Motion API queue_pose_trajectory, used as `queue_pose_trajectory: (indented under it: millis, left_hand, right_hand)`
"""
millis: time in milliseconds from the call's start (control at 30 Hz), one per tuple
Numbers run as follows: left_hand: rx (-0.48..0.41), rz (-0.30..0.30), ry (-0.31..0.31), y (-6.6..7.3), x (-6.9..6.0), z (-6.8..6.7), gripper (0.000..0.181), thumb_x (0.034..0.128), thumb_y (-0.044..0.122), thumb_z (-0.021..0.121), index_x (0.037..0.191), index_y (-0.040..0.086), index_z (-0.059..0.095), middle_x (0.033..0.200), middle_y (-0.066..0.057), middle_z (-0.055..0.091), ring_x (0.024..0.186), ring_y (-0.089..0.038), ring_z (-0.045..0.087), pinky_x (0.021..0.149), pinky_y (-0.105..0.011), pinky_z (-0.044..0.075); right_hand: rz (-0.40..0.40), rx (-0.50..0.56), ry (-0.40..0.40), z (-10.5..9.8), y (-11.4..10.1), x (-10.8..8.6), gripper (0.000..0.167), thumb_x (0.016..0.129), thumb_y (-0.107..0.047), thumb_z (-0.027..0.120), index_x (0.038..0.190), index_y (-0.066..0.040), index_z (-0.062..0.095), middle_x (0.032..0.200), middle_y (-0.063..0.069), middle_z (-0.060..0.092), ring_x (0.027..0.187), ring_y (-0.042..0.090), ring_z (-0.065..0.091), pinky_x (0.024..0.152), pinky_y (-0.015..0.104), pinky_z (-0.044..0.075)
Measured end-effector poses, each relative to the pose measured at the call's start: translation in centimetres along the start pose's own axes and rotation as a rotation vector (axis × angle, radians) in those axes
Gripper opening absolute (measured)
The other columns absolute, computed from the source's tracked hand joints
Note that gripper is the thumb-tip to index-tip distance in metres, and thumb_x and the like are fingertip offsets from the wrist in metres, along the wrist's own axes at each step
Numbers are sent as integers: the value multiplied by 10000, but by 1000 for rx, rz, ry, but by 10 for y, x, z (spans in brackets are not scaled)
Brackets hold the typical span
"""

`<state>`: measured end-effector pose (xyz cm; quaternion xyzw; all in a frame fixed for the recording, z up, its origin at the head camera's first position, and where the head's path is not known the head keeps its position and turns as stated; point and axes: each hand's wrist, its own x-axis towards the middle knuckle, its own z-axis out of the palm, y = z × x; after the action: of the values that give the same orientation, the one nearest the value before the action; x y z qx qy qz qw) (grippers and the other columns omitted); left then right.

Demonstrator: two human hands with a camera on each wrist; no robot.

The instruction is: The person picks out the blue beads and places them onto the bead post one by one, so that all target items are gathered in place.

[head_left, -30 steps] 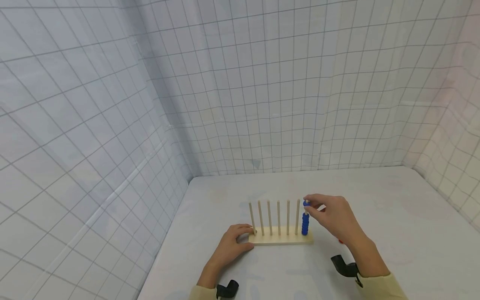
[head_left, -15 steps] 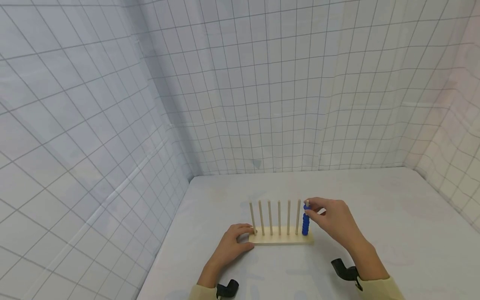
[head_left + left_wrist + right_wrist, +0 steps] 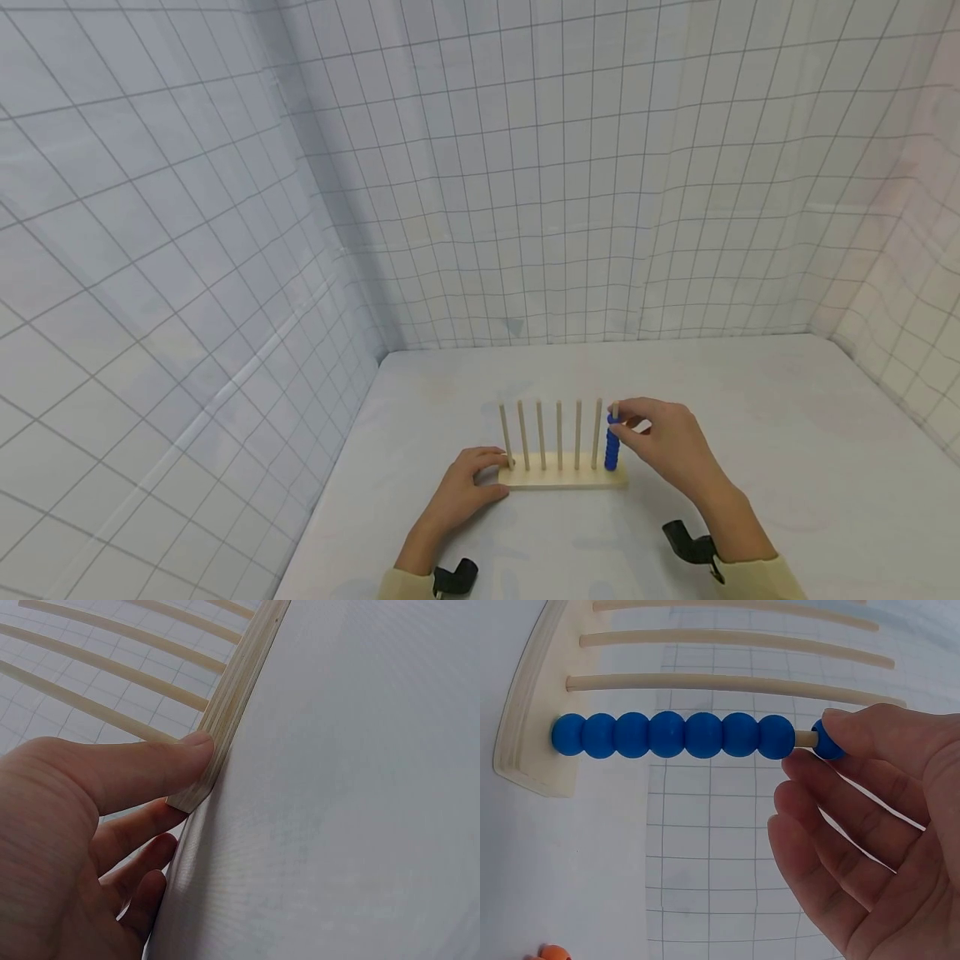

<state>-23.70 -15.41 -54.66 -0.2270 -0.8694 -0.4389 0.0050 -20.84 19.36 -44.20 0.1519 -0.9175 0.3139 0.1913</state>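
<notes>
A wooden peg rack (image 3: 562, 480) with several upright pegs stands on the table. My left hand (image 3: 459, 492) grips its left end, thumb on the front edge of the base in the left wrist view and fingers behind. On the rightmost peg sits a stack of blue beads (image 3: 667, 735), touching one another down to the base. Above them my right hand (image 3: 671, 437) pinches another blue bead (image 3: 826, 744) between thumb and fingers. That bead is threaded on the same peg, with a short bare stretch of wood below it. The other pegs carry no beads.
Orange beads (image 3: 555, 952) lie at the lower edge of the right wrist view, partly cut off. The white table (image 3: 555, 550) reaches to grid-patterned cloth walls (image 3: 540, 208) at the back and sides.
The pinched blue bead has slid down the rightmost peg toward the stack, and my right hand has lowered with it. My left hand keeps its grip on the rack.
</notes>
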Motion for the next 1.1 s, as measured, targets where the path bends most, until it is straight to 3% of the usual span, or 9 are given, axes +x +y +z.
queue_pose_trajectory:
  millis: [1100]
  left_hand:
    - [7,-15,-4,7,-1,-2,406,829,252,829,1216,181,727,1322,37,617,1288,-256,493,1074,-550,385]
  right_hand:
    - [21,-17,-21,5,3,-4,275,839,-158,827,1098,-103,753,934,-41,715,849,154,669,669,303,584]
